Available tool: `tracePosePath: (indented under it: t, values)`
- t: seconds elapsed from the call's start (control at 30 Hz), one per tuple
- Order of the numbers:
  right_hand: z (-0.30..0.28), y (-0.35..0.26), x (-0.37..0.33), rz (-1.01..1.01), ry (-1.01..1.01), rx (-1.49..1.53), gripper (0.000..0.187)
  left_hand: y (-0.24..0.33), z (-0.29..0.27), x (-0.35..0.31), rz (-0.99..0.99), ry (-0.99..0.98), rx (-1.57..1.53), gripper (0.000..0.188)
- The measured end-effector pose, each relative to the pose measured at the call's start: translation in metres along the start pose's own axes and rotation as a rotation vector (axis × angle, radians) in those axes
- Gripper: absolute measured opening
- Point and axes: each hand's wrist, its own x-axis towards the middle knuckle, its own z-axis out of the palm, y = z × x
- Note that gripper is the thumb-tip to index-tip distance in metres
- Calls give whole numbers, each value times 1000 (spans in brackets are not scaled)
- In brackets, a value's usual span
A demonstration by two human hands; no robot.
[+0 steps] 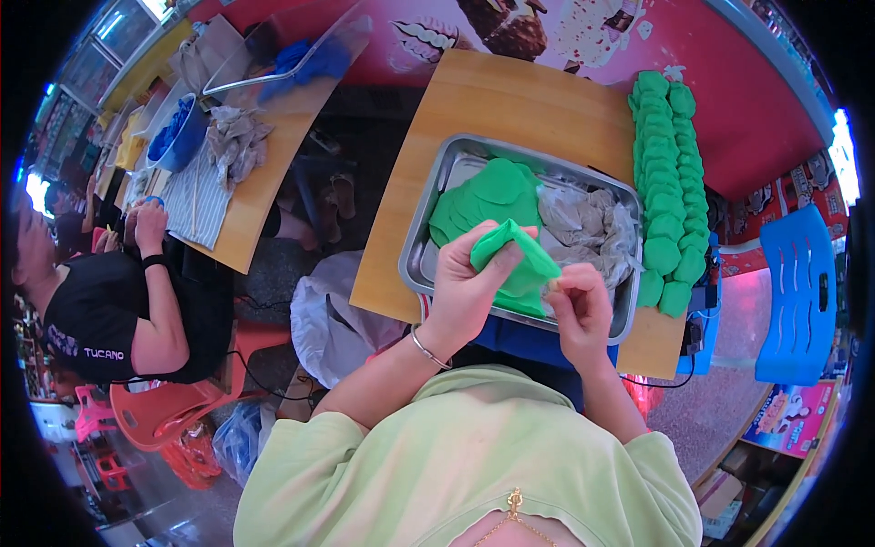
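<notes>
In front of my chest, my left hand [463, 284] grips a folded piece of thin, soft green sheet [535, 267], with its fingers and thumb closed round it. My right hand [583, 313] pinches at the lower right edge of the same sheet; what lies between those fingertips is too small to make out. Both hands are over the near side of a metal tray [410, 260]. Flat rounded green pieces [492, 193] lie piled in the tray's left part. Beside them is a clear plastic bag [583, 230] with greyish-beige lumps.
Rows of green rounded bundles [658, 182] line the right side of the wooden table [538, 96]. A blue plastic chair [791, 292] stands at right. To the left, a white sack [330, 314] sits by the table; beyond, a co-worker [118, 314] sits at another table with a blue basin [182, 137].
</notes>
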Motion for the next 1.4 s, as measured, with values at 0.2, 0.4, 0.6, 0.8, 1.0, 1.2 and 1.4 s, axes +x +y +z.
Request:
tracePosePath:
  t: [0.2, 0.4, 0.6, 0.8, 1.0, 1.2, 1.4]
  values:
    - [5, -4, -2, 96, 62, 228, 17, 0, 0, 2, 65, -33, 87, 5]
    - [-1, 0, -1, 5, 56, -181, 16, 3, -4, 3, 67, -4, 171, 3]
    - [3, -1, -6, 170, 49, 337, 15, 0, -4, 2, 72, -36, 139, 4]
    - [11, 0, -11, 312, 107, 331, 13, -1, 1, 3, 14, 79, 6, 9]
    - [-2, -2, -1, 384, 0, 184, 12, 18, -3, 7, 185, -157, 152, 43]
    - [-5, -11, 0, 523, -107, 307, 12, 31, -21, 16, -80, -284, 519, 43]
    - [-5, -14, -1, 515, -136, 230, 12, 33, -35, 30, 344, -310, 972, 24]
